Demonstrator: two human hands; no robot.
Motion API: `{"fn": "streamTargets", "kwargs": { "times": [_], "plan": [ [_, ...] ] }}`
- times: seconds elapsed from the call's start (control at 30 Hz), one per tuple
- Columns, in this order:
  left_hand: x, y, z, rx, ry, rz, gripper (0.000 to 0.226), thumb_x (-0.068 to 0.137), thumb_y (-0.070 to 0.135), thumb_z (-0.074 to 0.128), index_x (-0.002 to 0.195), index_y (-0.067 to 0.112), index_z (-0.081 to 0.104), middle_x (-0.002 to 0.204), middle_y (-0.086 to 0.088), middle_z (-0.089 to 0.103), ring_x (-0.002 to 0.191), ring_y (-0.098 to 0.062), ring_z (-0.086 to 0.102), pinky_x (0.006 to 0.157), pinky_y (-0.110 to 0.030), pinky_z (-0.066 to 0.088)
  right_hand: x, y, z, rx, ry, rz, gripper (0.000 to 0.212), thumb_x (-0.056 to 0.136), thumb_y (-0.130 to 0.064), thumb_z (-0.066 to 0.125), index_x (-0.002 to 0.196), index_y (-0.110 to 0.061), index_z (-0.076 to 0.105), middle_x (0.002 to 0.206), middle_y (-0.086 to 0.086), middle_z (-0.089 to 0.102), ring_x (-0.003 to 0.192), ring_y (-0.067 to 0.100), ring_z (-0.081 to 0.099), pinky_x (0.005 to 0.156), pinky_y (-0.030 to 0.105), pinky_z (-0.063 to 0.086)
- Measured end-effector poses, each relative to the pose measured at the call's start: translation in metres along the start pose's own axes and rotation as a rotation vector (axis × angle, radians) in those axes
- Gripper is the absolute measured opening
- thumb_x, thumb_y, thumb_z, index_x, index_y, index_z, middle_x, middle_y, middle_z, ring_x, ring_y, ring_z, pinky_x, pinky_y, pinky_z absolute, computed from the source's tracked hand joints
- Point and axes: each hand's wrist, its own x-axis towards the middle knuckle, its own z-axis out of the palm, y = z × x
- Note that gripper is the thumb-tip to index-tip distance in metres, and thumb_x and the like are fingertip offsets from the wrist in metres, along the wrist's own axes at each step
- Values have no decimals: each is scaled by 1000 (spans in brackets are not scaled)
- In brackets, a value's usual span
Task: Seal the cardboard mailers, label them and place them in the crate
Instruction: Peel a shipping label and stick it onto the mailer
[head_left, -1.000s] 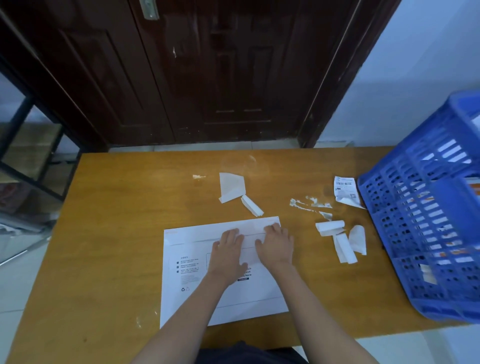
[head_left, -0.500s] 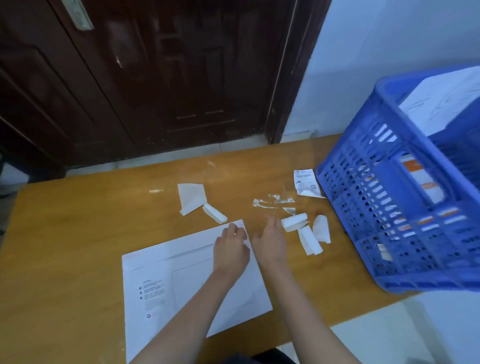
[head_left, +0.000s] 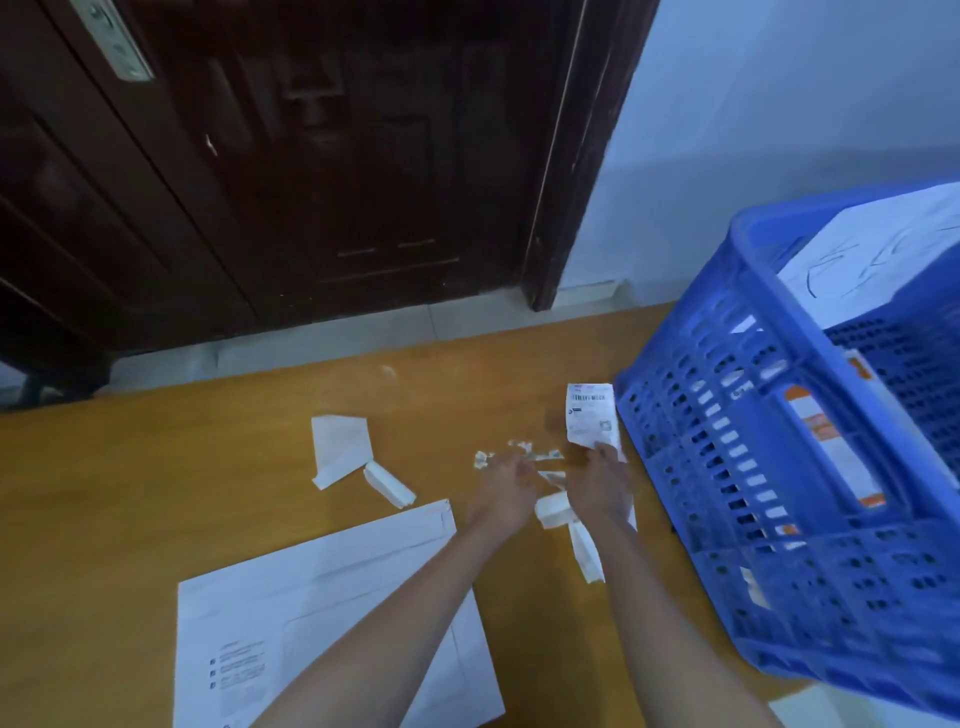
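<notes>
A white cardboard mailer (head_left: 322, 613) lies flat on the wooden table (head_left: 130, 493), at the near left, partly under my left forearm. A printed shipping label (head_left: 589, 415) stands up from the table beside the blue crate (head_left: 779, 519), and my right hand (head_left: 600, 483) pinches its lower edge. My left hand (head_left: 501, 488) hovers just left of it, fingers loosely curled, holding nothing that I can see. The crate at the right holds a white mailer (head_left: 878, 254) with scribbled marks.
Torn white backing strips lie around my hands: a folded piece (head_left: 340, 449), a small strip (head_left: 389, 483), shreds (head_left: 519, 454) and strips (head_left: 584, 551) under my right wrist. A dark wooden door (head_left: 311, 156) stands beyond the table's far edge.
Both hands left the mailer's flap and moved right and away to the label by the crate. My right hand took hold of the label. The view swung right.
</notes>
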Motion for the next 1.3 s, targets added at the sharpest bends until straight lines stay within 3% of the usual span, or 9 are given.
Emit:
{"fn": "streamTargets", "kwargs": {
  "times": [0.13,0.23,0.33,0.47,0.6,0.7,0.87,1.17,1.3],
  "plan": [
    [11,7,7,-435,65,-209,16,76,38,63,81,23,59,99,-7,68,101,-27,63,89,-34,46,-33,-15,-2,93,279,-103,32,83,-8,56,114,-8,62,119,5,57,106,30,46,89,38,41],
    [7,4,-3,-584,94,-273,16,76,39,68,82,25,64,96,0,72,97,-20,66,92,-36,50,-61,-37,6,195,394,-204,21,79,-6,62,98,-8,68,102,3,64,97,29,49,82,39,39],
    [-7,-3,-21,-705,151,-274,6,84,29,69,85,23,66,88,4,71,85,-11,66,85,-28,51,-87,-65,13,528,299,-224,8,85,-9,57,91,-10,62,94,2,62,96,23,51,83,33,42],
    [-31,-25,-49,-778,225,-285,12,84,13,69,76,19,64,82,-3,69,77,-18,65,74,-31,53,-116,-92,11,905,179,-123,14,88,-11,60,89,-14,46,77,-9,54,72,9,56,59,11,40],
    [-56,-58,-73,-741,316,-333,15,85,25,70,72,20,64,79,-6,68,79,-26,64,76,-40,54,-135,-107,27,1024,-7,-169,11,93,-11,55,94,-21,58,84,-18,63,83,9,63,71,15,45],
    [-78,-77,-89,-724,332,-321,20,83,35,72,80,15,67,83,-11,71,78,-26,68,73,-41,57,-152,-119,42,973,-95,-208,14,93,-12,55,91,-22,64,89,-6,68,86,12,63,73,17,46],
    [-110,-101,-115,-848,337,-276,16,88,24,68,85,9,65,80,-11,69,67,-21,67,55,-27,56,-176,-145,58,960,-172,-231,3,90,-18,63,92,-19,63,90,-4,65,82,10,61,71,19,45],
    [-132,-132,-150,-838,357,-304,10,93,14,60,91,5,62,81,-6,66,62,-20,67,48,-28,55,-206,-176,74,846,-214,-251,8,88,-20,63,92,-16,69,83,-15,66,81,1,60,69,15,44],
    [-133,-140,-152,-692,346,-283,12,95,16,55,87,8,61,85,-8,67,64,-19,67,54,-31,57,-212,-182,76,866,-224,-184,14,89,-26,61,89,-14,68,85,-7,68,84,11,63,69,21,44]
  ]
}}
